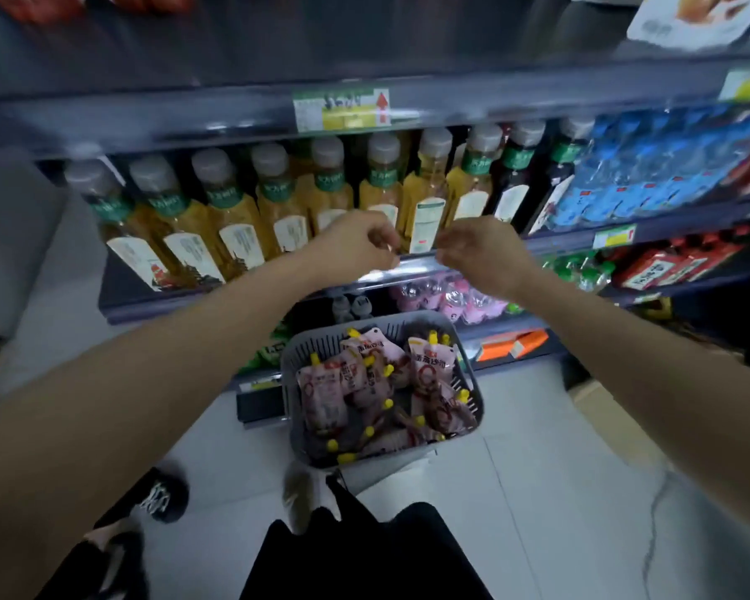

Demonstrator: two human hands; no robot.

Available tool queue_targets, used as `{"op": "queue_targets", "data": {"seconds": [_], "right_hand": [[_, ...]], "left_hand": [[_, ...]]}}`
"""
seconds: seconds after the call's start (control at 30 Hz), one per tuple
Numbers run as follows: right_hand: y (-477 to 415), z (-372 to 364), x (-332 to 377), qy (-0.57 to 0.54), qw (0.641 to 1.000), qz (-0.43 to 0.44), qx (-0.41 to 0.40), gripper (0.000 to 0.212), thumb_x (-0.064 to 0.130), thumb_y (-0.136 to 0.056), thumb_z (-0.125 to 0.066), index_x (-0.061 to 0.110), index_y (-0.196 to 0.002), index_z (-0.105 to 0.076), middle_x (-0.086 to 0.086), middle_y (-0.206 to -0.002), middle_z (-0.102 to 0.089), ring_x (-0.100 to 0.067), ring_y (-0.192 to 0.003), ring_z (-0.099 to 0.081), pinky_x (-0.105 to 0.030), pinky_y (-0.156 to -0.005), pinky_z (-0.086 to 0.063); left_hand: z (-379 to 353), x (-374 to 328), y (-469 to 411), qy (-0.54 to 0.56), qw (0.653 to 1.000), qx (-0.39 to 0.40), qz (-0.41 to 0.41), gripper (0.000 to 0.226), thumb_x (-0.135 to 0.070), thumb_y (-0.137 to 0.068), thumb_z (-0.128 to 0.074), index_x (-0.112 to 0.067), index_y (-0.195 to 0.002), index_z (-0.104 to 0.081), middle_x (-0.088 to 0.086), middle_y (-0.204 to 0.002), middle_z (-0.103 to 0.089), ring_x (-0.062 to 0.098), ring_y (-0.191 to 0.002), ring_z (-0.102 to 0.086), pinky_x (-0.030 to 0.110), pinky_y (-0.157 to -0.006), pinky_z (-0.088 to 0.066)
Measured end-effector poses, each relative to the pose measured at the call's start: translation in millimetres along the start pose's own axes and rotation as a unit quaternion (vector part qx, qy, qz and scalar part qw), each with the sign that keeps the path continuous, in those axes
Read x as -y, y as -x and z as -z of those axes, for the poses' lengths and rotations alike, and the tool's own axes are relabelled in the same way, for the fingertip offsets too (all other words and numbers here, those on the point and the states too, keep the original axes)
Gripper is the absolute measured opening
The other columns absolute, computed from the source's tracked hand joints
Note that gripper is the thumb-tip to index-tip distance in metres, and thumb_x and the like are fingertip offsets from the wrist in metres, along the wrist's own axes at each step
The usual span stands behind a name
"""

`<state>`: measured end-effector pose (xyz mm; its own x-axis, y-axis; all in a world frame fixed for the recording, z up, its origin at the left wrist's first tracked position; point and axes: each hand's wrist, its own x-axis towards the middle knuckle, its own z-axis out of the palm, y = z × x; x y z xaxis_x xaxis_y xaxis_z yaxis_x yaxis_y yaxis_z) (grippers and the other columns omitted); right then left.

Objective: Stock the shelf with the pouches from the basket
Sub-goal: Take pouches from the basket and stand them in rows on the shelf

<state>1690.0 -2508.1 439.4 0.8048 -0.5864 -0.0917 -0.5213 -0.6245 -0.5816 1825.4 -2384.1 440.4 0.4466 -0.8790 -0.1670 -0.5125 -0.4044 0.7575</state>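
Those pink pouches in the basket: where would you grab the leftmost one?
Probably by its upper edge just under the yellow cap, coming from above: the pouch lies face-up on top of the pile, and the basket walls block the sides.

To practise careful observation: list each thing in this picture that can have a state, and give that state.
basket: part full
pouches: heaped in basket, yellow caps on
left hand: curled, apparently pinching clear strip
right hand: curled, apparently pinching clear strip
bottles: shelved, capped
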Motion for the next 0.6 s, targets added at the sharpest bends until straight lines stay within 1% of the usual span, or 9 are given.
{"op": "queue_targets", "data": {"seconds": [0.1,0.2,0.27,0.33,0.4,0.43,0.5,0.57,0.6], "right_hand": [[10,-25,-42,0.010,0.997,-0.043,0.065,0.021,0.010,-0.089,-0.060,0.004,-0.107,-0.068,-0.012,-0.111,-0.070,-0.025,-0.105,-0.064,-0.019,-0.080,-0.040],[14,-45,-69,0.020,0.991,-0.063,0.119,0.023,0.010,-0.090,-0.059,0.002,-0.111,-0.066,-0.013,-0.118,-0.067,-0.025,-0.110,-0.061,-0.025,-0.092,-0.043],[12,-57,-82,0.019,0.987,-0.077,0.137,0.024,0.011,-0.090,-0.059,0.002,-0.112,-0.065,-0.013,-0.120,-0.066,-0.025,-0.113,-0.060,-0.025,-0.093,-0.042],[6,-68,-93,0.027,0.984,-0.089,0.154,0.027,0.012,-0.091,-0.058,0.003,-0.115,-0.064,-0.013,-0.123,-0.064,-0.027,-0.116,-0.058,-0.030,-0.097,-0.043],[-2,-81,-103,0.043,0.979,-0.104,0.172,0.030,0.013,-0.092,-0.056,0.004,-0.120,-0.061,-0.013,-0.128,-0.061,-0.028,-0.120,-0.055,-0.033,-0.099,-0.042],[-7,-88,-108,0.053,0.976,-0.110,0.181,0.032,0.014,-0.092,-0.056,0.005,-0.122,-0.060,-0.013,-0.130,-0.060,-0.028,-0.121,-0.054,-0.034,-0.100,-0.041],[-17,-101,-119,0.068,0.972,-0.123,0.189,0.033,0.015,-0.092,-0.056,0.005,-0.123,-0.060,-0.013,-0.130,-0.060,-0.028,-0.121,-0.054,-0.035,-0.100,-0.042],[-27,-114,-130,0.084,0.969,-0.131,0.191,0.032,0.015,-0.092,-0.056,0.004,-0.122,-0.060,-0.015,-0.128,-0.060,-0.030,-0.119,-0.055,-0.035,-0.099,-0.044],[-32,-122,-136,0.090,0.968,-0.136,0.191,0.033,0.015,-0.091,-0.056,0.003,-0.121,-0.060,-0.016,-0.127,-0.060,-0.030,-0.118,-0.056,-0.035,-0.098,-0.045]], "left_hand": [[-44,29,-8,-0.019,0.997,0.048,0.064,0.023,-0.012,-0.084,-0.067,-0.005,-0.105,-0.064,0.004,-0.097,-0.058,0.016,-0.088,-0.054,0.018,-0.063,-0.041],[-75,52,-12,-0.027,0.991,0.070,0.113,0.025,-0.008,-0.086,-0.063,0.001,-0.109,-0.064,0.012,-0.108,-0.063,0.023,-0.100,-0.058,0.020,-0.075,-0.042],[-89,66,-17,-0.040,0.986,0.081,0.138,0.024,-0.006,-0.087,-0.060,0.001,-0.110,-0.065,0.015,-0.118,-0.064,0.025,-0.111,-0.058,0.019,-0.079,-0.038],[-99,83,-24,-0.055,0.982,0.085,0.161,0.026,-0.005,-0.087,-0.060,0.000,-0.111,-0.065,0.015,-0.121,-0.062,0.025,-0.114,-0.056,0.018,-0.078,-0.037],[-108,105,-33,-0.062,0.975,0.088,0.194,0.029,-0.006,-0.087,-0.060,0.001,-0.115,-0.063,0.016,-0.122,-0.060,0.028,-0.115,-0.055,0.026,-0.085,-0.041],[-113,116,-37,-0.062,0.971,0.092,0.214,0.029,-0.007,-0.088,-0.060,0.002,-0.115,-0.062,0.016,-0.119,-0.060,0.029,-0.114,-0.055,0.030,-0.086,-0.043],[-121,139,-46,-0.055,0.963,0.094,0.245,0.020,-0.006,-0.088,-0.060,0.002,-0.106,-0.063,0.015,-0.098,-0.058,0.028,-0.101,-0.059,0.032,-0.078,-0.042],[-130,160,-55,-0.062,0.957,0.085,0.272,0.008,-0.005,-0.087,-0.059,-0.005,-0.079,-0.059,0.007,-0.077,-0.049,0.020,-0.075,-0.053,0.030,-0.068,-0.038],[-136,172,-61,-0.066,0.953,0.081,0.283,0.023,-0.005,-0.087,-0.059,-0.010,-0.067,-0.050,0.004,-0.069,-0.043,0.016,-0.064,-0.046,0.030,-0.062,-0.036]]}}
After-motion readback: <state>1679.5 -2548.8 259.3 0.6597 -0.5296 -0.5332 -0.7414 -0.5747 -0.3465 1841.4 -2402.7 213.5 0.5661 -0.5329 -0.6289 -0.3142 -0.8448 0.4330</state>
